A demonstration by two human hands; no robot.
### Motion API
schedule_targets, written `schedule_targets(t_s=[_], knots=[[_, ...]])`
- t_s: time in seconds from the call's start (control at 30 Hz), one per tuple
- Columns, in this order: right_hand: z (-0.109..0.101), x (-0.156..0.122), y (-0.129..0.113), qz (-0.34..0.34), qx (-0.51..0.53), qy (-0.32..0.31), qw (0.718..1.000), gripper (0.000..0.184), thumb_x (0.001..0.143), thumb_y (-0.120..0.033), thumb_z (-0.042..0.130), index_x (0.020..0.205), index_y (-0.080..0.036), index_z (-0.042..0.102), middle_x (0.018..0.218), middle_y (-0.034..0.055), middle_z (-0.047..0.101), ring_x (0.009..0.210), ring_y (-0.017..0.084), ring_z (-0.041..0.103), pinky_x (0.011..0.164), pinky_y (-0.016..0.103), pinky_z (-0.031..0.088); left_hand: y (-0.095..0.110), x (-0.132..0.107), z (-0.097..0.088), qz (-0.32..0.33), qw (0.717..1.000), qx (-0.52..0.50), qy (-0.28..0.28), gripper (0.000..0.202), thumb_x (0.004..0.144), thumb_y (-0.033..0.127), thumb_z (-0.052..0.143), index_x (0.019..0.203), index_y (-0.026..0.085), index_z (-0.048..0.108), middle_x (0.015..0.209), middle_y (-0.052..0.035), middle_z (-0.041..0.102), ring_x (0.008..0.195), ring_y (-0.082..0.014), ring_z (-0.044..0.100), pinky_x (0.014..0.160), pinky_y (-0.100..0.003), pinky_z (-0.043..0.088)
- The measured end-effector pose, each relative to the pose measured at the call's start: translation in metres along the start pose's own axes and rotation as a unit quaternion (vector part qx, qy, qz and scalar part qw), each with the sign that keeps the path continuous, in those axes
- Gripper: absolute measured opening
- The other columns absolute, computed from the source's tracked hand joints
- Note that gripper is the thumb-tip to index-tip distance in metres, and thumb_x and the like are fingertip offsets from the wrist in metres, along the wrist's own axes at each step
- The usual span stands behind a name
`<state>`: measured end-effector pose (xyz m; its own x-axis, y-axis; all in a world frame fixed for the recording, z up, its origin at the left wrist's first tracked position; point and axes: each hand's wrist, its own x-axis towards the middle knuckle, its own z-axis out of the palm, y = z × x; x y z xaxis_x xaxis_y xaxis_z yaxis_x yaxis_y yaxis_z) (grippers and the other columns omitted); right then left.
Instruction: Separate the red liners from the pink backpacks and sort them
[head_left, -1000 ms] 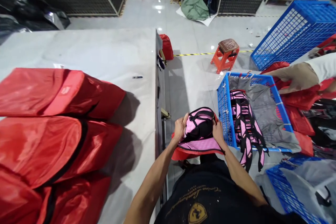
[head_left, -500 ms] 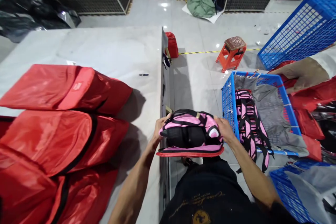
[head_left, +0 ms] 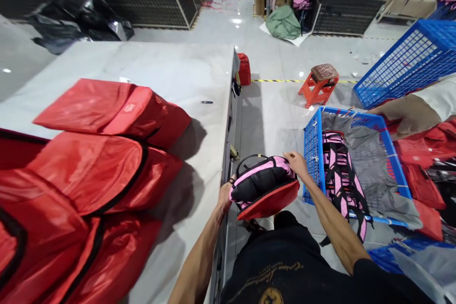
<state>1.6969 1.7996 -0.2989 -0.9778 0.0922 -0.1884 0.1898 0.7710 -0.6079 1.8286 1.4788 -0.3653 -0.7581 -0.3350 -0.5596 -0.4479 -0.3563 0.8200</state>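
A pink and black backpack (head_left: 261,178) with a red panel along its lower side is held in front of my body, over the floor beside the table edge. My left hand (head_left: 225,194) grips its left end, the fingers partly hidden behind it. At its upper right corner, my right hand (head_left: 296,162) is closed on the fabric. A thin black loop stands up from the backpack's top. To the left, several red bags (head_left: 107,166) lie piled on the white table (head_left: 192,76), with small thread snips (head_left: 206,102) beyond them.
A blue crate (head_left: 311,152) at right holds pink and black backpacks (head_left: 340,171) with straps hanging over its edge. Behind it stand an orange stool (head_left: 318,88) and a tall blue basket (head_left: 406,64). A person's leg (head_left: 409,111) shows at far right.
The backpack has tilted and turned, bringing its red panel into fuller view. Both hands moved with it, and the right has shifted slightly up and left. The camera view has shifted too.
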Motion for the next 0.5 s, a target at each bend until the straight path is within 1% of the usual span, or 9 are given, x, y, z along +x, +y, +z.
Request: schedule_targets(t_s=[0.07,0.1,0.17,0.23,0.27,0.3,0.37,0.47,0.5], knots=[[-0.026,-0.032,-0.011,-0.034,0.032,0.025,0.999,0.055,0.105,-0.072,0.049,0.104,-0.023,0.075,0.106,0.0068,0.083,0.093,0.021,0.073,0.082,0.028,0.048,-0.016,-0.017,-0.004,-0.018,1.0,-0.012,-0.021,0.038,0.073,0.048,0.094,0.071,0.02,0.068,0.07,-0.005,0.073,0.087,-0.0279,0.07,0.077,-0.034,0.057],[-0.037,-0.052,-0.018,-0.055,0.037,0.012,0.998,0.055,0.107,-0.071,0.048,0.107,-0.024,0.077,0.105,0.0066,0.084,0.093,0.022,0.074,0.084,0.028,0.049,-0.025,-0.024,-0.004,-0.036,0.998,-0.031,-0.039,0.038,0.075,0.05,0.094,0.075,0.019,0.072,0.075,-0.0068,0.076,0.093,-0.0299,0.073,0.081,-0.035,0.059],[-0.054,-0.1,-0.034,-0.097,0.015,-0.078,0.992,0.055,0.11,-0.071,0.046,0.104,-0.027,0.08,0.092,0.0032,0.083,0.087,0.022,0.074,0.083,0.029,0.048,-0.044,-0.038,0.001,-0.085,0.989,-0.087,-0.086,0.039,0.079,0.052,0.093,0.087,0.017,0.079,0.088,-0.0105,0.083,0.105,-0.0328,0.076,0.092,-0.039,0.062],[-0.061,-0.146,-0.043,-0.101,-0.048,-0.178,0.978,0.048,0.109,-0.07,0.054,0.099,-0.03,0.079,0.074,-0.0014,0.075,0.078,0.021,0.073,0.078,0.029,0.044,-0.06,-0.049,0.007,-0.126,0.974,-0.139,-0.126,0.043,0.085,0.054,0.09,0.102,0.016,0.083,0.103,-0.0133,0.087,0.116,-0.0336,0.077,0.102,-0.042,0.061],[-0.062,-0.164,-0.04,-0.087,-0.084,-0.201,0.972,0.04,0.108,-0.067,0.06,0.1,-0.031,0.078,0.069,-0.003,0.072,0.076,0.021,0.072,0.076,0.029,0.041,-0.067,-0.055,0.011,-0.136,0.969,-0.154,-0.137,0.044,0.088,0.055,0.088,0.108,0.015,0.084,0.109,-0.0142,0.087,0.121,-0.0333,0.077,0.106,-0.042,0.06],[-0.062,-0.178,-0.033,-0.065,-0.117,-0.204,0.97,0.032,0.106,-0.061,0.065,0.103,-0.031,0.076,0.069,-0.0039,0.071,0.075,0.021,0.071,0.074,0.029,0.038,-0.073,-0.06,0.014,-0.138,0.967,-0.161,-0.14,0.046,0.091,0.056,0.085,0.112,0.015,0.084,0.113,-0.0147,0.087,0.123,-0.0326,0.077,0.108,-0.042,0.06],[-0.063,-0.191,-0.001,-0.009,-0.165,-0.161,0.973,0.019,0.106,-0.047,0.065,0.113,-0.03,0.071,0.076,-0.0037,0.071,0.076,0.021,0.07,0.072,0.029,0.036,-0.083,-0.071,0.019,-0.136,0.965,-0.182,-0.133,0.046,0.094,0.056,0.082,0.116,0.016,0.083,0.116,-0.0147,0.087,0.123,-0.0304,0.077,0.109,-0.04,0.059],[-0.062,-0.181,0.07,0.094,-0.186,-0.057,0.976,0.024,0.106,-0.04,0.055,0.125,-0.029,0.065,0.087,-0.0004,0.074,0.082,0.024,0.072,0.075,0.031,0.041,-0.093,-0.085,0.021,-0.134,0.96,-0.214,-0.12,0.044,0.091,0.056,0.086,0.112,0.017,0.084,0.111,-0.0126,0.087,0.11,-0.0265,0.079,0.101,-0.035,0.06],[-0.059,-0.174,0.091,0.122,-0.168,-0.016,0.978,0.03,0.104,-0.041,0.056,0.13,-0.028,0.064,0.099,0.0024,0.077,0.091,0.027,0.075,0.079,0.032,0.045,-0.096,-0.089,0.02,-0.13,0.961,-0.213,-0.122,0.046,0.088,0.056,0.089,0.109,0.016,0.084,0.107,-0.0119,0.086,0.104,-0.0254,0.078,0.096,-0.033,0.06]])
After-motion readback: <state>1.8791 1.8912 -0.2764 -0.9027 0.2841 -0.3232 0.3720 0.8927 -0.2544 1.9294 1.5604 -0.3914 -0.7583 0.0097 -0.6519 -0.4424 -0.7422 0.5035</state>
